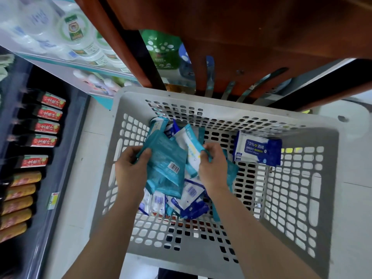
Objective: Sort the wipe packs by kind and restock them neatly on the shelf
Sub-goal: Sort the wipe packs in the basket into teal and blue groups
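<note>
- The left hand point(131, 168) grips a stack of teal packs point(167, 158) by their left edge, with the thumb on top and the fingers curled beneath. The top pack lies back-up and shows a white barcode patch. Its other print is too small to read.
- The right hand point(213, 168) pinches the teal end of a white pack point(188, 142), fingers curled round it. This pack lies just right of the teal packs and touches them. It carries a yellow-and-blue strip of print that I cannot read.
- Both hands are inside the basket point(201, 95), a grey perforated plastic one, over its left half.
- Beneath the hands lie loose packs point(191, 198) in a heap. Some are blue-and-white with barcodes, and one shows "Alcoho…" along its edge. More teal ones poke out at the far side and under the right wrist.
- A blue pack point(257, 151) stands apart to the right of the right hand, propped near the far wall. It reads "75% 酒精" and "Alcohol Wipes".
- A brown shelf board point(241, 27) overhangs the far side of the basket. Under it sits a green pack point(161, 49) with white dots, blurred.
- On the left, dark bottles point(50, 113) lie in a row, their red labels printed with white Chinese characters too soft to read surely.
- Nearer in that column are orange-labelled bottles point(18, 198).
- White tubs point(80, 37) with green labels sit further up, blurred.
</note>
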### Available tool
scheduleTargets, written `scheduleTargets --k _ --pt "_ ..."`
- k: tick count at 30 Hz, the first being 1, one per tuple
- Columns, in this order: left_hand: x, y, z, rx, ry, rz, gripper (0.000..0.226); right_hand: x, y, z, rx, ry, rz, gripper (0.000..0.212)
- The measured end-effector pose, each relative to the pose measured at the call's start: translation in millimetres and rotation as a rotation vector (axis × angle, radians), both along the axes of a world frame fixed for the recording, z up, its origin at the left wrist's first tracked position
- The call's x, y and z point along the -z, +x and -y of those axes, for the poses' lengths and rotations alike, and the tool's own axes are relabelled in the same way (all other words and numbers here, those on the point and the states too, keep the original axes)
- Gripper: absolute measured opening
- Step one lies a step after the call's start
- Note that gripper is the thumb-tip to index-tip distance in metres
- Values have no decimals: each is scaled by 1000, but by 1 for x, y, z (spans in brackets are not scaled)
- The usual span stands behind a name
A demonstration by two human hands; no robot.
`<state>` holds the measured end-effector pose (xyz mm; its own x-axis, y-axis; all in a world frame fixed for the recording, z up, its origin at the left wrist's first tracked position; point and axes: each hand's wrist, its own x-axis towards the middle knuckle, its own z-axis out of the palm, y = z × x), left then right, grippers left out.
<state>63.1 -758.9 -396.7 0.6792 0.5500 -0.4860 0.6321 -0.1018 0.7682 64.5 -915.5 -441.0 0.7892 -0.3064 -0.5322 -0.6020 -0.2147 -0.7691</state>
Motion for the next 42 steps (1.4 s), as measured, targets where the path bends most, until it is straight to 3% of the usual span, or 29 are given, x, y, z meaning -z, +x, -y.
scheduleTargets --k 3,6,10,15,18,20,22,25,27,31,35,42 --pt "1 5 7 -71 -10 -38 16 -4 6 12 29 -38 67 14" --pt "1 7 20 -56 -1 -55 19 -9 7 13 -81 -7 115 20" --pt "1 10 38 -7 -155 -118 8 -15 6 11 -178 181 52 22" --pt "2 24 37 -106 -418 -166 22 -17 8 29 -316 458 -128 38" --pt "4 34 32 -165 -527 -257 12 -15 6 37 -518 405 -132 60" --pt "1 38 29 -133 -629 -281 15 -13 6 40 -558 280 -51 59" --pt "-4 41 30 -28 -670 -293 24 -12 7 44 -459 161 14 45" --pt "-7 39 34 67 -680 -302 36 -12 9 52 -112 345 -41 36" --pt "-7 38 35 132 -655 -329 40 -11 8 58 -4 438 -70 37" --pt "-9 40 30 180 -662 -353 34 -12 5 67 49 601 -134 32" --pt "-13 43 26 183 -623 -321 23 -9 2 69 99 626 -169 26" --pt "-14 40 17 281 -913 -307 52 -8 3 77 169 620 -204 21"
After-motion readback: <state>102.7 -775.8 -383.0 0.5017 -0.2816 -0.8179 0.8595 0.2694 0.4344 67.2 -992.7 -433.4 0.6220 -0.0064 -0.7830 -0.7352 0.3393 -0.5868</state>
